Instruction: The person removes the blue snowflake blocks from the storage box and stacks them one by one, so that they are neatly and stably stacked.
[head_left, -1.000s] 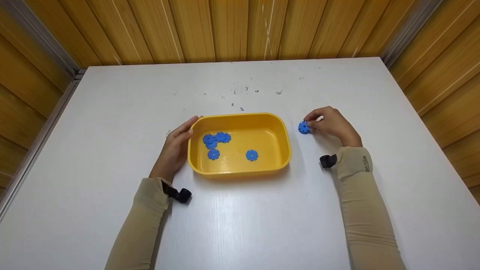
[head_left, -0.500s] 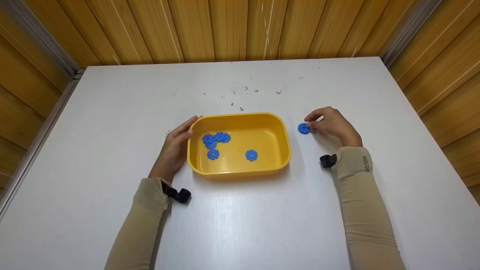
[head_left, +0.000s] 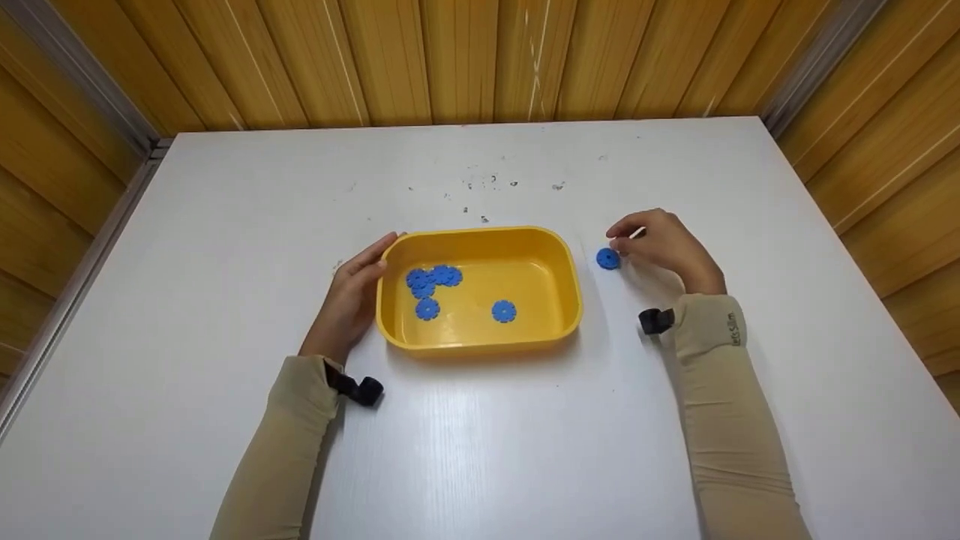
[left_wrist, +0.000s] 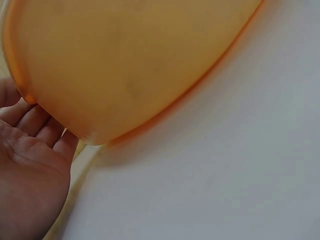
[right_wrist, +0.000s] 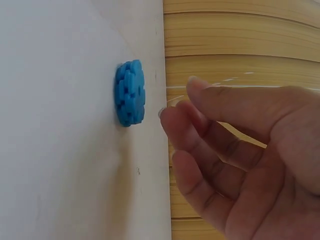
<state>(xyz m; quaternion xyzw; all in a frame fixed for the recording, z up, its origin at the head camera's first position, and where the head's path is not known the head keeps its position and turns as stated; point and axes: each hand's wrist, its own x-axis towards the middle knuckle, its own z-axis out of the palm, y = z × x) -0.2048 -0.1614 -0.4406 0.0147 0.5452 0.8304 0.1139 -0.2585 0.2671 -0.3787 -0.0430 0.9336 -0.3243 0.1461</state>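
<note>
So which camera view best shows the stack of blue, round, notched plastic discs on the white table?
The right wrist view: it shows the stack large, side-on and unobstructed, with its layers visible. The head view shows it small, from above; the left wrist view lacks it.

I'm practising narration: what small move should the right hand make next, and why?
Probably move the right hand toward the lone disc in the yellow tray: the hand holds nothing, the blue stack stands unaided, and that disc overlaps no other.

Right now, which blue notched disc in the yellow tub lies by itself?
The blue notched disc right of centre in the yellow tub; the other discs inside all lie toward the left.
</note>
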